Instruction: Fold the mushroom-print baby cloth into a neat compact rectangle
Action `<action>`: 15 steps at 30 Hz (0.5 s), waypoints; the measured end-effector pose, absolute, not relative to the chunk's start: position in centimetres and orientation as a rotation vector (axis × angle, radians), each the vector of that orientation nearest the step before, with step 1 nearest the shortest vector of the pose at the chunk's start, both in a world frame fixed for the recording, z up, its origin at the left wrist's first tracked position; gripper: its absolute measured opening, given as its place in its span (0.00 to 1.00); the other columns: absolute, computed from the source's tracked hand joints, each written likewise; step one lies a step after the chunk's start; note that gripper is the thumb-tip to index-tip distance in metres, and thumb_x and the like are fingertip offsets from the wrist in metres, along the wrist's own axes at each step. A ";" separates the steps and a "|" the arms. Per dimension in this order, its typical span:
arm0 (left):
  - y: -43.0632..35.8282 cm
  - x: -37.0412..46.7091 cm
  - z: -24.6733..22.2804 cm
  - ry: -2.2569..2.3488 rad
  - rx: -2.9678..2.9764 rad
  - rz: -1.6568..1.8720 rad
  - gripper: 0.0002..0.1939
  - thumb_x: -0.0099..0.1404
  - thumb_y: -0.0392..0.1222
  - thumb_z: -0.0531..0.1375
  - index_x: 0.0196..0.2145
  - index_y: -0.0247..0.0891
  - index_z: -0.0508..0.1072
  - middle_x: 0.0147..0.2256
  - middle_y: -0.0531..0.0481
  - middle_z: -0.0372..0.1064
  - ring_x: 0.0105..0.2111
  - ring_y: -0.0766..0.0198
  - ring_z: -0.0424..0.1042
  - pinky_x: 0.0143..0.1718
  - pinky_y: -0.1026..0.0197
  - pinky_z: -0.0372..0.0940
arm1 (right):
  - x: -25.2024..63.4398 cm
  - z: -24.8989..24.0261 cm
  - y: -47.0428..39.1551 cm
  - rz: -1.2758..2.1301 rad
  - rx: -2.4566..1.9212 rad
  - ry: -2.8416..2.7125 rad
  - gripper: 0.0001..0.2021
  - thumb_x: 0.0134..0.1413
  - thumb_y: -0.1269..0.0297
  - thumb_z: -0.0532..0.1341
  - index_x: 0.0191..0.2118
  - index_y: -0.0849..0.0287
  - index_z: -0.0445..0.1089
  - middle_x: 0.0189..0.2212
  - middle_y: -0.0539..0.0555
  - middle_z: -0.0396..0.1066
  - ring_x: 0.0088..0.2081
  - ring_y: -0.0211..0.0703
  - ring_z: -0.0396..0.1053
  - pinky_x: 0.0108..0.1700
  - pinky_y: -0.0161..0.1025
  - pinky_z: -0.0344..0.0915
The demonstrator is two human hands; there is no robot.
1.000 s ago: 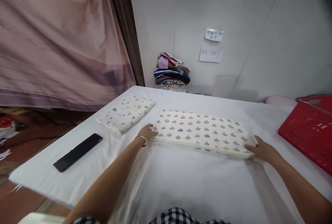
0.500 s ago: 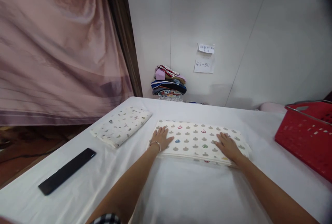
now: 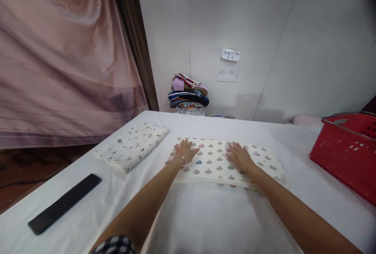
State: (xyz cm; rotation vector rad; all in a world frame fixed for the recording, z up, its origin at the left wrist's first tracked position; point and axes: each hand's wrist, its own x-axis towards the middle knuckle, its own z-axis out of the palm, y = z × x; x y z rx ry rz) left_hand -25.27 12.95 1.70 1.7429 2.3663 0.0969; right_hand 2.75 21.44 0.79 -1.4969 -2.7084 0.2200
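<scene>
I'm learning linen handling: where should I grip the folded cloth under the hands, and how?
Probably hold the folded cloth by its two short ends, left hand from the left, right hand from the right, pinching top and underside: it lies flat, stretched left to right on the table.

I list: pale panelled wall [image 3: 249,19]; pink draped curtain [image 3: 58,58], left; reddish-brown floor [image 3: 32,171]; white-covered table [image 3: 293,144].
</scene>
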 end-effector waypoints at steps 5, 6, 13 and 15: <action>14.8 -25.5 0.7 2.347 1.836 0.063 0.37 0.62 0.65 0.37 0.64 0.44 0.47 0.66 0.51 0.31 0.65 0.54 0.30 0.62 0.42 0.31 | -0.5 0.8 23.1 0.320 -1.382 -2.781 0.32 0.61 0.45 0.38 0.64 0.56 0.48 0.66 0.57 0.38 0.66 0.52 0.34 0.62 0.55 0.35; 14.8 -25.7 0.3 2.345 1.811 0.063 0.38 0.62 0.65 0.37 0.64 0.44 0.46 0.66 0.51 0.31 0.65 0.54 0.30 0.62 0.42 0.31 | -0.5 0.6 23.4 0.326 -1.378 -2.797 0.32 0.61 0.44 0.38 0.64 0.55 0.47 0.66 0.56 0.37 0.66 0.51 0.33 0.62 0.54 0.35; 14.7 -26.5 -0.2 2.332 1.796 0.090 0.38 0.61 0.66 0.37 0.64 0.47 0.45 0.66 0.53 0.30 0.65 0.54 0.29 0.62 0.42 0.31 | 0.1 -0.2 24.3 0.313 -1.339 -2.804 0.31 0.60 0.44 0.37 0.64 0.52 0.48 0.66 0.52 0.37 0.66 0.47 0.34 0.63 0.52 0.34; 14.7 -26.5 -0.2 2.328 1.791 0.100 0.38 0.61 0.67 0.37 0.64 0.47 0.45 0.66 0.53 0.30 0.65 0.54 0.29 0.62 0.42 0.31 | 1.6 -0.1 25.0 0.288 -1.346 -2.821 0.30 0.60 0.45 0.38 0.64 0.51 0.49 0.66 0.52 0.39 0.66 0.47 0.35 0.63 0.53 0.36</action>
